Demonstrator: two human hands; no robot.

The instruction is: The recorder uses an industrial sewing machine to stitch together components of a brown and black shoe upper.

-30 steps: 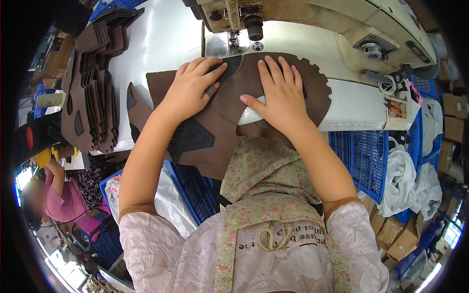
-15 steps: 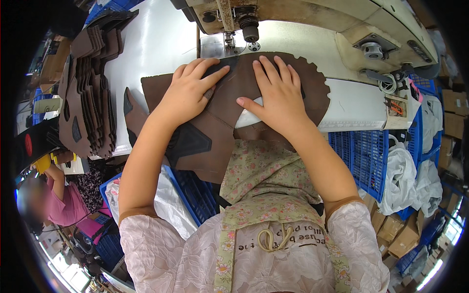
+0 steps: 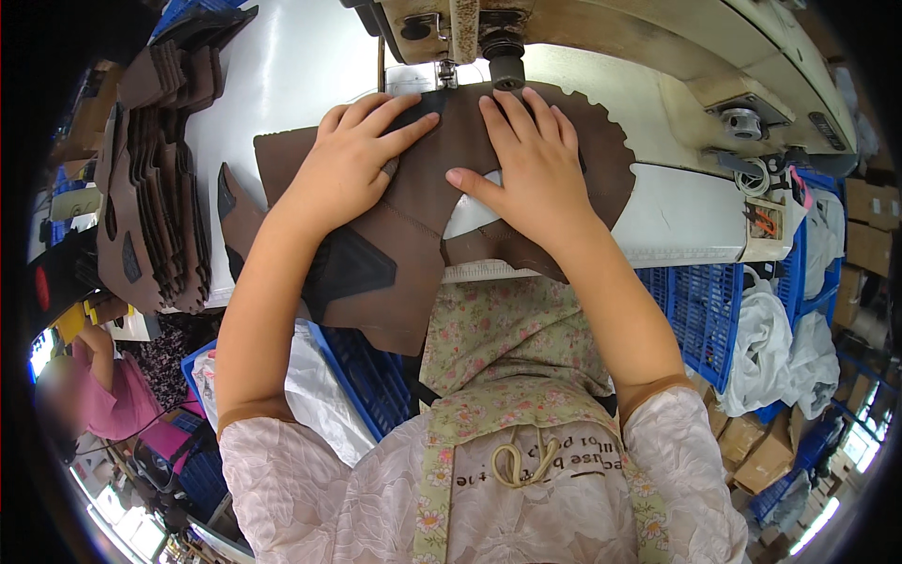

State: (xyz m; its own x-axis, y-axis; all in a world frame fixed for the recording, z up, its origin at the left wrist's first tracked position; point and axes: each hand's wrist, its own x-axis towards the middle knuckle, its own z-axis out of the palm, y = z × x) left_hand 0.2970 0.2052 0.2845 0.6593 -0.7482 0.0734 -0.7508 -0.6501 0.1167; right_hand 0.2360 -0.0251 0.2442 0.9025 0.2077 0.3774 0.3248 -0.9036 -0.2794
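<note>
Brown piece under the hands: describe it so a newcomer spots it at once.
Find the sewing machine along the top, then the white table below it. The brown piece, its rounded right end notched, lies partly on that table. Unlike the stacked brown pieces to its left, it is spread out under the left hand and right hand.

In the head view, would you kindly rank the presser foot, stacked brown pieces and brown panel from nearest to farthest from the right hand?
1. Brown panel, directly under it.
2. Presser foot, ahead-left.
3. Stacked brown pieces, far left.
</note>
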